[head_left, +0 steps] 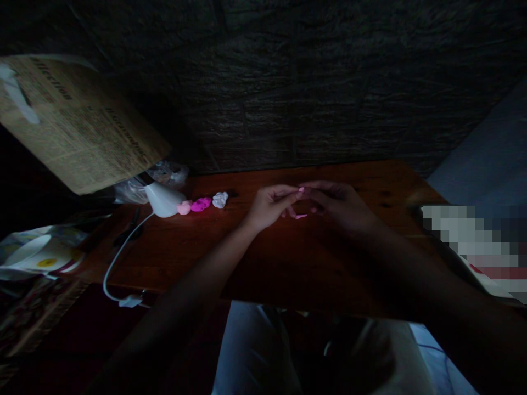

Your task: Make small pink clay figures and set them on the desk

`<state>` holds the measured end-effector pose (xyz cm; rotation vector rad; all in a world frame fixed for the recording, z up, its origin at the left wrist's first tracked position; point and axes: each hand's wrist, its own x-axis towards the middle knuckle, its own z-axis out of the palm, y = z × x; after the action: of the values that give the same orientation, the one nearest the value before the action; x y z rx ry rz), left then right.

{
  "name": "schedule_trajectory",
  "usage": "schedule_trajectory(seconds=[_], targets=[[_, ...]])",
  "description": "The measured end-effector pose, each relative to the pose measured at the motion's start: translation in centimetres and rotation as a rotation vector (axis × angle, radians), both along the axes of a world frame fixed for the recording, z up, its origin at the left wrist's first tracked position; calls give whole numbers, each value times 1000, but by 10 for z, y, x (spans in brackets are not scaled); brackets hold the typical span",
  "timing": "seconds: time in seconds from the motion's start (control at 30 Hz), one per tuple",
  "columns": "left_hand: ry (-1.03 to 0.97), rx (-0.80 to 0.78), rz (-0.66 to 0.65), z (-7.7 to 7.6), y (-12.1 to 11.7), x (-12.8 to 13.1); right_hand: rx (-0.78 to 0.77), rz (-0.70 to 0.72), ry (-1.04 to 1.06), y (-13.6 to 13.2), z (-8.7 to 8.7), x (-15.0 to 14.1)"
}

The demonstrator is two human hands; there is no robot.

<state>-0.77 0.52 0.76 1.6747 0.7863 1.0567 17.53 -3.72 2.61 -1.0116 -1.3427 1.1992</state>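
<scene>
Above the wooden table, my left hand and my right hand meet at the fingertips. Between them they pinch a tiny bit of pink modelling clay. A thin pink strip shows just below, by the lower fingers of my left hand; whether it lies on the table or hangs from the fingers I cannot tell. To the left, in a row, sit a peach clay lump, a magenta clay lump and a white clay lump.
A lamp with a newsprint shade and white base stands at the left, its white cable hanging over the front edge. Behind it is a clear plastic bag. A white cup lies far left. A dark wall closes the back.
</scene>
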Motion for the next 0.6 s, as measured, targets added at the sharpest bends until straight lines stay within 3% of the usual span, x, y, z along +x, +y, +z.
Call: schedule_trajectory(seconds=[0.3,0.6], targets=[[25,26,-11,3,-2,2,68,21,-36,0,-1,0],[62,58,17,4,-4,1,109,-48,-124,3,-4,0]])
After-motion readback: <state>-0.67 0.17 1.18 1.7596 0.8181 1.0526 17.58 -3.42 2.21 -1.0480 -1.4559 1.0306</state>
